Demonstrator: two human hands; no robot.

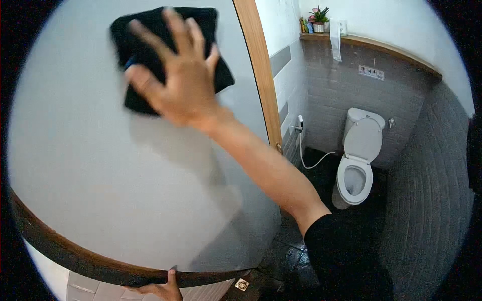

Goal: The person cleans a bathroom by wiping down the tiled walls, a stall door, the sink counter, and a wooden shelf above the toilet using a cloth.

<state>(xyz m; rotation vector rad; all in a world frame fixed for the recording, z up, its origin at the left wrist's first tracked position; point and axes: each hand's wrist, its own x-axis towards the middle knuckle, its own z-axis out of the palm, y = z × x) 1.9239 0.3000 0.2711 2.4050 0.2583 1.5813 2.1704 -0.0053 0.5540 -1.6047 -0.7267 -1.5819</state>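
My right hand [183,83] holds a folded black cloth [143,45] flat against a large light-grey door [120,195]. Its fingers are spread across the cloth and slightly blurred by motion. A small bit of blue shows beside the thumb. My right arm, in a black sleeve, reaches over from the lower right. Low in the view, my left hand [163,291] is closed on the door's dark brown edge [100,263], thumb on the edge. Its other fingers are partly cut off by the frame.
Beyond the door's wooden frame [261,75] stands a white toilet [354,180] with its lid raised. A bidet sprayer [300,123] hangs on the wall. A ledge [381,45] carries a potted plant [319,20] and small items. A floor drain [242,285] lies near the door.
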